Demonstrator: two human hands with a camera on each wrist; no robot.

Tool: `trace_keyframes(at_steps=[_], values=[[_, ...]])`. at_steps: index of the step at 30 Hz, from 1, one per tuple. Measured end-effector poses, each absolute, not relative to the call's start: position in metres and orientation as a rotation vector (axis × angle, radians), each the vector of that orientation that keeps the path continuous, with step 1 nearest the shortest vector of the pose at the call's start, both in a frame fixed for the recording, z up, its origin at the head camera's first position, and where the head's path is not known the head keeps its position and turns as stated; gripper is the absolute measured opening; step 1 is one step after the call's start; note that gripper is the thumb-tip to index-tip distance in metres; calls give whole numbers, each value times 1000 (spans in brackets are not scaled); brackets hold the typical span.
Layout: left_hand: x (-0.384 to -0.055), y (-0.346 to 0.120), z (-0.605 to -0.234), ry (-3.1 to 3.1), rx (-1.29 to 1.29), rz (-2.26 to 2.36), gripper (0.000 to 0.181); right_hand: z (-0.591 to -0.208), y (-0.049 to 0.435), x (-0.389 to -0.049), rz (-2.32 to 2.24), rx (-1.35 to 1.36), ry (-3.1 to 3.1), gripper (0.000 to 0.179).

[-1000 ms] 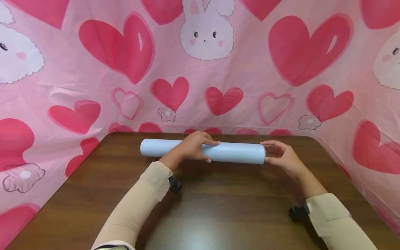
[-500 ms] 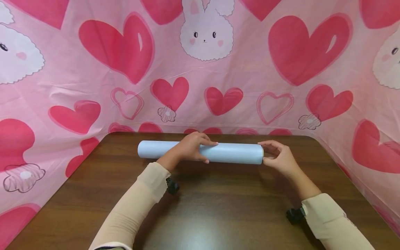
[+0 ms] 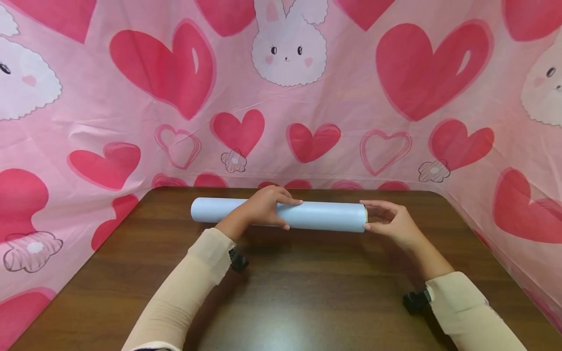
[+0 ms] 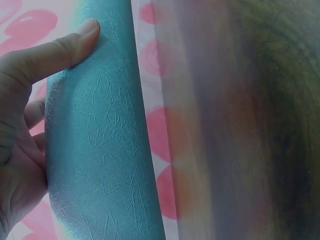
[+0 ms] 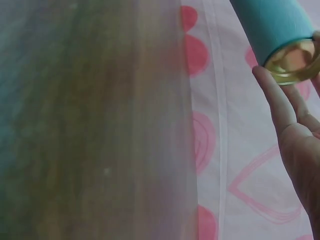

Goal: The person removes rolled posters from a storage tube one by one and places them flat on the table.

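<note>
A long light blue tube [image 3: 327,215] lies level from left to right near the far side of the table. My left hand [image 3: 263,205] grips it around the middle, thumb and index finger across its near face. In the left wrist view the tube [image 4: 102,145] has a creased, leather-like surface, and the thumb of my left hand [image 4: 42,62] presses on it. At the right end my right hand [image 3: 399,226] holds the rim between thumb and fingers. A shiny gold end [image 5: 294,60] shows there in the right wrist view, with fingertips of my right hand [image 5: 300,135] at its edge.
The brown wooden table [image 3: 290,287] reaches back to a pink cloth [image 3: 272,102] printed with hearts and rabbits, which hangs behind and at both sides. Small black wrist cameras sit at the left cuff [image 3: 210,253] and right cuff [image 3: 458,292].
The tube has shifted slightly to the left with my left hand on it. My right hand has followed, and the gold rim at its end is now easier to see.
</note>
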State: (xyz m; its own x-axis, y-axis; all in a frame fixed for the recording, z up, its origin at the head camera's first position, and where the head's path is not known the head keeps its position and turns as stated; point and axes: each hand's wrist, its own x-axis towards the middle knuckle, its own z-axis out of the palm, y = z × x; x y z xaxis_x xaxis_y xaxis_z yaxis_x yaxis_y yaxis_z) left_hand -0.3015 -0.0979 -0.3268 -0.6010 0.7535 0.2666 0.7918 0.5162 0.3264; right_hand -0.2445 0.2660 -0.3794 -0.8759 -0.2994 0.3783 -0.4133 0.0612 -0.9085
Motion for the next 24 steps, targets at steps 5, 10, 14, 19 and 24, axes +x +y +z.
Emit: trace_keyframes(at_steps=[5,10,14,19,24], values=[[-300,-100,-326,-2637,-1381,-660,69,-379,268,-246,2031,827,-2123,54],[-299,-101,-324,-2643,-1383,-645,70,-378,268,-247,2059,879,-2052,52],[-300,-104,-324,-2635,-1382,-676,69,-379,268,-247,2194,937,-1897,49],[-301,-107,-324,-2612,-1384,-695,69,-378,269,-248,2299,980,-1796,49],[-300,-111,-323,-2603,-1368,-702,69,-377,275,-248,2312,946,-1821,53]])
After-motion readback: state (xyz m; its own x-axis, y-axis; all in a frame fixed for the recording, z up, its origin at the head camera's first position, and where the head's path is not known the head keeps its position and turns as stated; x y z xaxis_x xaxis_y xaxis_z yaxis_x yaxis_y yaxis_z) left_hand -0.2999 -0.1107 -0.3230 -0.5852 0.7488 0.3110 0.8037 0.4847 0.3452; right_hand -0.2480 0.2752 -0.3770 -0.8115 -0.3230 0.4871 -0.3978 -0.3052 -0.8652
